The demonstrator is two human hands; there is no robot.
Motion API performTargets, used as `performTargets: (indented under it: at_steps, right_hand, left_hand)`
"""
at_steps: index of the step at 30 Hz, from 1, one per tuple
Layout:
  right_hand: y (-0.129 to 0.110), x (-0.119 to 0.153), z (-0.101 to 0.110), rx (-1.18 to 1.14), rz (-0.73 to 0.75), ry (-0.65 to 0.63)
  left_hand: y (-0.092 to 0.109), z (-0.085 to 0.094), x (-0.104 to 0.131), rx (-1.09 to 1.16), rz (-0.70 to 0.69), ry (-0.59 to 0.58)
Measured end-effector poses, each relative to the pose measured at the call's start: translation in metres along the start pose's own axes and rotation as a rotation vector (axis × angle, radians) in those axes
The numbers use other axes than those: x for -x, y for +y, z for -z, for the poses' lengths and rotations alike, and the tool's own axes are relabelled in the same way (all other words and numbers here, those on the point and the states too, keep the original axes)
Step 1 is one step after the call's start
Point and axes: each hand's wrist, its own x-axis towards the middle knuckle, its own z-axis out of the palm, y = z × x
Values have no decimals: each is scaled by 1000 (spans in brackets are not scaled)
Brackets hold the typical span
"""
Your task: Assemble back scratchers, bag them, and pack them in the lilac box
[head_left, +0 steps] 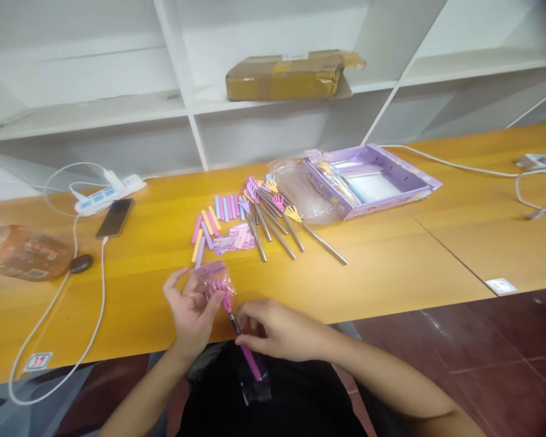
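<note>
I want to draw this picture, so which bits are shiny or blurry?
In the head view, the clear wrapper round the pink scratcher has small glints and the floor a pale shine; also in the head view, print on the orange container looks too soft to read.

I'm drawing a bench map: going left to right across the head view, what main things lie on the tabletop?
Orange container, phone, loose coloured sticks, metal-rod hand-shaped scratchers, open purple box, small white label.
</note>
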Motion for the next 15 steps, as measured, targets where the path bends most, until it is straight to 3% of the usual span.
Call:
performTargets:
  at_steps: [3, 5, 7, 9, 12, 13, 15]
  right_hand:
    - [-9, 5, 20, 66, 22, 71]
    - [-19, 14, 53, 151, 42, 184]
    - [-26, 24, 102, 205, 17, 334]
    - [-26, 31, 164, 306, -15, 590]
    - [-10, 30, 260, 708, -150, 962]
    - [-1, 27, 287, 874, -260, 1007]
    - [19, 17, 325, 1081, -460, 966]
  left_hand:
    - [-4, 4, 2, 48, 22, -88]
    - [-6, 5, 2, 49, 51, -205]
    - [-7, 6, 3, 20, 96, -305]
    - [-9, 8, 5, -16, 120, -367]
    - [-13, 11, 9, -66, 129, -438]
    - [-14, 12, 10, -87, 138, -452]
    - [-15, 13, 10, -132, 160, -474]
